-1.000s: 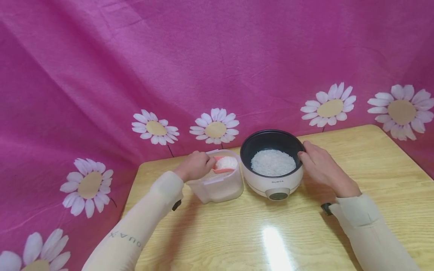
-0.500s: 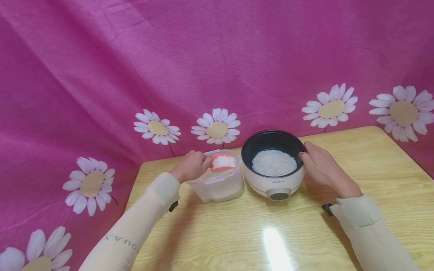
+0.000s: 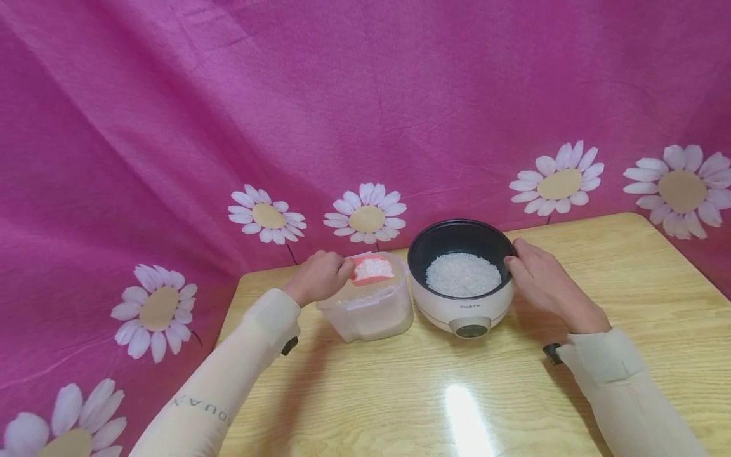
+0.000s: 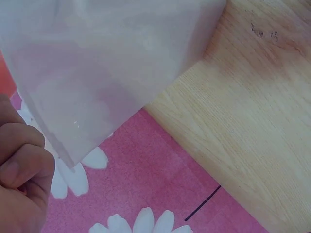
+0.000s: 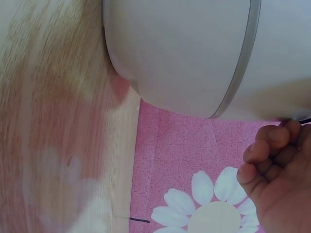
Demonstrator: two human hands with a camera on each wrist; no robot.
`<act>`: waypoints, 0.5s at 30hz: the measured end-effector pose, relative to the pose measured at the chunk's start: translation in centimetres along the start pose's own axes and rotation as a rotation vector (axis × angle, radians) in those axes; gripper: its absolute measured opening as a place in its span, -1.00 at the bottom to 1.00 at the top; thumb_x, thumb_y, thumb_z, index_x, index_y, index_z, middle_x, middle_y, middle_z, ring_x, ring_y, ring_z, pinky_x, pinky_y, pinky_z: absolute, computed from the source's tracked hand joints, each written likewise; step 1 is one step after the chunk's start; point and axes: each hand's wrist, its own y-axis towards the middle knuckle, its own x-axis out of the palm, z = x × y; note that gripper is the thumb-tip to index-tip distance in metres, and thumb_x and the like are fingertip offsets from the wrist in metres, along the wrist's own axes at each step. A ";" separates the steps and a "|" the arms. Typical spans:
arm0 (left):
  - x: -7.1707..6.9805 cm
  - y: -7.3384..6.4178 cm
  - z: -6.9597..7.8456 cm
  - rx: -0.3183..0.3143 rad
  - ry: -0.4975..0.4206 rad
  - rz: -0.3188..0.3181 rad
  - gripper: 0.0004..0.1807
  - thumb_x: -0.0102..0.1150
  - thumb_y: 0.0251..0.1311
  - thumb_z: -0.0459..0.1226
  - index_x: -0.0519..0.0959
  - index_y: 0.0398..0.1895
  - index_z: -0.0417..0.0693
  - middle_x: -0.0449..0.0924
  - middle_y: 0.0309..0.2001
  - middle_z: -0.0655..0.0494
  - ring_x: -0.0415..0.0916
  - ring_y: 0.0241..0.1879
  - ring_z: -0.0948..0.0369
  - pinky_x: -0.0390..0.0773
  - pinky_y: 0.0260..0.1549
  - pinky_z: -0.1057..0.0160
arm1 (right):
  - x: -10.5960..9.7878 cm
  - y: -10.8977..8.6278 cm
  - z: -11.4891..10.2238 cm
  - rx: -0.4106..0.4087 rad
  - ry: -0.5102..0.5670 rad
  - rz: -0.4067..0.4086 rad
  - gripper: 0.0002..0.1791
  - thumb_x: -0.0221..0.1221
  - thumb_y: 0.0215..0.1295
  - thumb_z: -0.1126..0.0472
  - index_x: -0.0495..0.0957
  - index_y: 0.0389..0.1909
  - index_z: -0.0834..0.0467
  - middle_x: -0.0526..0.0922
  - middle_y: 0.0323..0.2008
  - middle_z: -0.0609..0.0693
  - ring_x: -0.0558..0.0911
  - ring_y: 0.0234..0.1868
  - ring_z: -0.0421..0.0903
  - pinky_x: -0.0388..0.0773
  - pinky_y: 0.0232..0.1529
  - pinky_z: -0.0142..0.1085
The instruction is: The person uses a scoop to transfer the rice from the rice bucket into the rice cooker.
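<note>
In the head view my left hand (image 3: 321, 276) grips the handle of a pink scoop (image 3: 374, 280) heaped with white rice, above an open translucent plastic bin (image 3: 371, 320). More rice lies inside that bin. To its right stands a white electric cooker (image 3: 431, 309) with a black inner pot, its bottom covered by a layer of rice (image 3: 462, 275). My right hand (image 3: 542, 279) holds the cooker's right rim, thumb on top. The right wrist view shows its fingers (image 5: 257, 151) curled below the cooker's edge. The scoop's handle is hidden inside my left fist.
Both containers stand side by side near the back edge of a wooden table (image 3: 394, 393). Right behind it hangs a magenta cloth (image 3: 365, 114) printed with daisies. A round control knob (image 3: 472, 331) sits on the cooker's front.
My left hand has moved slightly left and up with the scoop, which has risen a little over the bin. My right hand stays at the cooker's rim.
</note>
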 end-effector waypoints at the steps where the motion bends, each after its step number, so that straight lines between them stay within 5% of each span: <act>1: 0.0 0.0 0.0 -0.002 -0.005 0.000 -0.51 -0.21 0.52 -0.12 0.66 -0.48 -0.05 0.21 -0.70 0.20 0.12 -0.67 0.24 0.29 -0.49 0.27 | 0.0 0.0 0.0 0.002 0.001 -0.001 -0.62 -0.28 0.60 0.04 0.35 0.00 0.26 0.49 -0.19 0.19 0.48 -0.09 0.12 0.48 -0.01 0.03; 15: -0.6 0.2 0.0 0.026 -0.020 0.049 -0.44 -0.19 0.53 -0.11 0.33 -0.76 0.03 0.20 -0.75 0.19 0.13 -0.73 0.24 0.27 -0.57 0.29 | -0.1 -0.1 -0.1 0.008 0.009 -0.004 -0.61 -0.28 0.60 0.02 0.35 0.02 0.25 0.49 -0.18 0.17 0.48 -0.09 0.11 0.48 -0.03 0.00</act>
